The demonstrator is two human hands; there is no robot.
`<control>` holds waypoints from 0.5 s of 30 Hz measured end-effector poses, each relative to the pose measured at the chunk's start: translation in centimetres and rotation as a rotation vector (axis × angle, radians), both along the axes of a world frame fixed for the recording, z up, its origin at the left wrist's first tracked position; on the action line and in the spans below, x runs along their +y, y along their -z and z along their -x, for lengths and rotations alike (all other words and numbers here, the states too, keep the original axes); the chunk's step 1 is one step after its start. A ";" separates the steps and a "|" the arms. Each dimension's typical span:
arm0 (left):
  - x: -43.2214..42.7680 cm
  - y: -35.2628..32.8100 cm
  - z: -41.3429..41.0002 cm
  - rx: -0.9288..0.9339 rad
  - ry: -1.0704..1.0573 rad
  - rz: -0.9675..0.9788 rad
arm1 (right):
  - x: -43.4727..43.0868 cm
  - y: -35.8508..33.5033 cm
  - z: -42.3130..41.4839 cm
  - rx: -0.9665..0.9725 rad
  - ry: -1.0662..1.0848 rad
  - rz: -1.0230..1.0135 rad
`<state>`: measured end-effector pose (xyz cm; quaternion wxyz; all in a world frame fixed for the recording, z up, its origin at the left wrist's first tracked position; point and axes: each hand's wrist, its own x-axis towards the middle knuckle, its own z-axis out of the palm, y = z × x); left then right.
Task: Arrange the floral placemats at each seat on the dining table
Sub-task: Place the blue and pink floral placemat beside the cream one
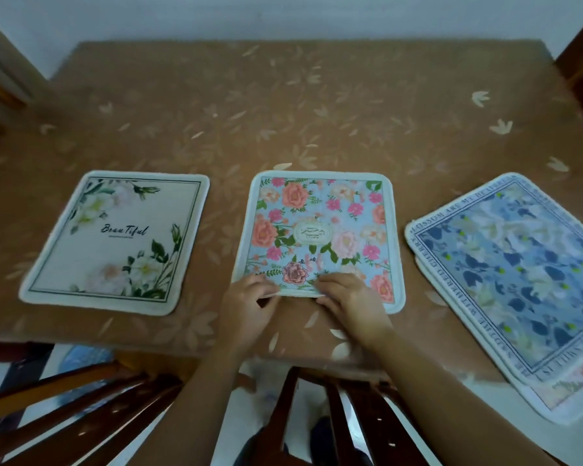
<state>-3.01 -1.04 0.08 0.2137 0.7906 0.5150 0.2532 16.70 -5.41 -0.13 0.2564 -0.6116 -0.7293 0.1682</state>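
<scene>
Brown cloth printed with pale leaves covers the surface, which runs back to a white wall. All the mats in view lie along its near side. At the left, the cream placemat, printed with white blooms and the word "Beautiful", lies flat and a little skewed, beyond the dark slats of a wooden chair at the near edge. In the middle sits the rose placemat, pink and orange flowers on pale blue, roughly square to the near edge. The left hand and the right hand are close together at its near border, each with fingers curled on top and pinching the hem, which looks slightly raised off the cloth. A second chair back stands just near of them. At the right, the blue placemat lies angled, stacked on another mat whose pinkish corner juts past the near edge of the surface.

The task looks about half done. The cream mat seems placed and the rose one is being squared to its seat. The stack at the right is not yet dealt out, though no seats for it show.
</scene>
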 end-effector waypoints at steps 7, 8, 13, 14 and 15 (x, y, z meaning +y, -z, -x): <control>-3.7 1.2 1.3 -0.045 -0.108 0.081 | 0.7 0.2 0.3 0.026 -0.206 -0.008; -3.8 1.2 1.2 -0.051 -0.118 0.083 | 0.6 0.1 0.0 0.019 -0.220 -0.024; -4.1 0.5 -0.8 -0.070 -0.111 0.052 | 0.1 -0.1 0.5 0.058 -0.206 -0.013; -4.2 0.3 -1.4 -0.057 -0.085 0.052 | 0.0 -0.1 0.9 0.058 -0.214 -0.019; -4.3 0.2 -2.0 -0.048 -0.062 0.056 | -0.1 -0.1 1.2 0.063 -0.218 -0.023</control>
